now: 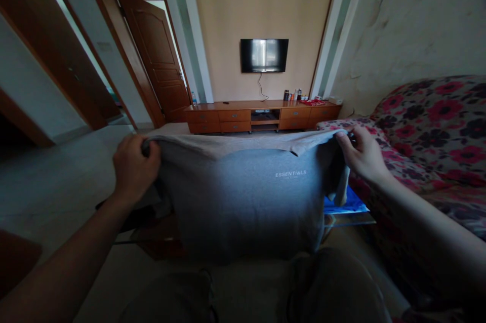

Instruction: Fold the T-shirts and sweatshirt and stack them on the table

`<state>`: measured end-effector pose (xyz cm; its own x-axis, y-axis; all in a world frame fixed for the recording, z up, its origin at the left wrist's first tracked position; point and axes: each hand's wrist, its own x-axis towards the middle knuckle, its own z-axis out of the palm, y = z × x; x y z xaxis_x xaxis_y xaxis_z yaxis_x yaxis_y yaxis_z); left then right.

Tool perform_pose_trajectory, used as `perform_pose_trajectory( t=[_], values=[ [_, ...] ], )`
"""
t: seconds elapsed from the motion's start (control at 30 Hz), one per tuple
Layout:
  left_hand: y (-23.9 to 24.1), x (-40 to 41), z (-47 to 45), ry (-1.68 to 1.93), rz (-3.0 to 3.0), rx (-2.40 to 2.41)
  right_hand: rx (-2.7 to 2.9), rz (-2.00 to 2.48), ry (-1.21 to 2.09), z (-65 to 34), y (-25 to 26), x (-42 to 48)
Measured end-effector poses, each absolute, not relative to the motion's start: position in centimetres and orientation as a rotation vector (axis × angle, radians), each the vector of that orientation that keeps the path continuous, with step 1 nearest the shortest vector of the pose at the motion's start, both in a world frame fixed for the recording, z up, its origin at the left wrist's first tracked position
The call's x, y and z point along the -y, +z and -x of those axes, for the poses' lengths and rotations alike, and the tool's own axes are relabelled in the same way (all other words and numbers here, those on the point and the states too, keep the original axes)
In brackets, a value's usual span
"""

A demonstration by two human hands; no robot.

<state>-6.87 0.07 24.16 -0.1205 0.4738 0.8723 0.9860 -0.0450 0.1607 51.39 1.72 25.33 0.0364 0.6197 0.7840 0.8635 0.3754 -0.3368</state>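
Note:
A grey T-shirt (250, 201) with the white word "ESSENTIALS" on its chest hangs spread out before me, its neckline toward the top. My left hand (135, 166) is closed on the shirt's left shoulder edge. At the opposite shoulder, my right hand (360, 153) pinches the cloth between thumb and fingers. The top edge is stretched between both hands, and a sleeve droops below the right one. Behind the shirt, a glass-topped table (353, 218) is mostly hidden.
A blue item (347, 201) lies on the table's right part. To the right stands a sofa with a flowered cover (451, 125). Ahead are a low wooden cabinet (235, 116) holding bottles and small items, and a wall-mounted television (264, 55). A wooden door (152, 54) stands ajar at left.

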Motion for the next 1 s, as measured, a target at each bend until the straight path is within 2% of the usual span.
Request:
perform_pose_trajectory(
  t=[0.2, 0.5, 0.8, 1.0],
  values=[
    [19.9, -8.6, 5.8, -1.089, 1.638, 1.780, 1.664, 1.412, -0.224, -51.0, 20.0, -10.6],
    [7.3, -21.0, 6.5, -0.997, 1.704, 2.102, 1.769, 1.558, -0.110, -50.1, 8.3, -22.3],
    [-2.0, -29.8, 5.2, -0.823, 1.808, 2.271, 1.758, 1.895, 0.039, -49.2, -1.1, -29.5],
    [-8.2, -31.8, 5.5, -0.570, 1.793, 2.379, 1.631, 2.116, 0.102, -47.6, -5.4, -30.9]
  ],
)
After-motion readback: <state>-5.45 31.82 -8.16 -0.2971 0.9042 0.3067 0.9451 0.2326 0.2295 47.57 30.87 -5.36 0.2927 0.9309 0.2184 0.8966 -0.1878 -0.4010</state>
